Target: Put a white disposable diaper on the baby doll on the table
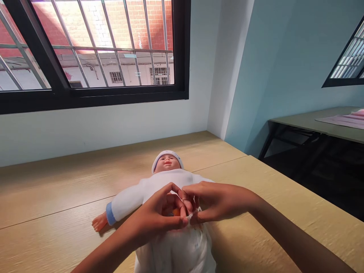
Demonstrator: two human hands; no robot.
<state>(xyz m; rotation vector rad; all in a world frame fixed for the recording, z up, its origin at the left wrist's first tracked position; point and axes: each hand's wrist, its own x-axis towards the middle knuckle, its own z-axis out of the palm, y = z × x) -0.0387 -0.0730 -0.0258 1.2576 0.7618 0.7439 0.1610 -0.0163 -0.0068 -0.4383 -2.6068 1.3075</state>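
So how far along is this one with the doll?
Done: the doll lies on its back on the table, already wearing a white top and a diaper. In hand: the left hand and right hand pinch a white tie at the doll's middle. Left: that tie looks unfastened, though the hands hide most of it.

A baby doll (167, 163) is laid on its back on a wooden table (65, 185), white top (170, 182) on, white diaper (176, 254) at the hips. A small white tab (193, 214) is pinched by the left hand (159, 212) and right hand (218, 201) (an orange bit (175, 211) peeks between them, no clue what).
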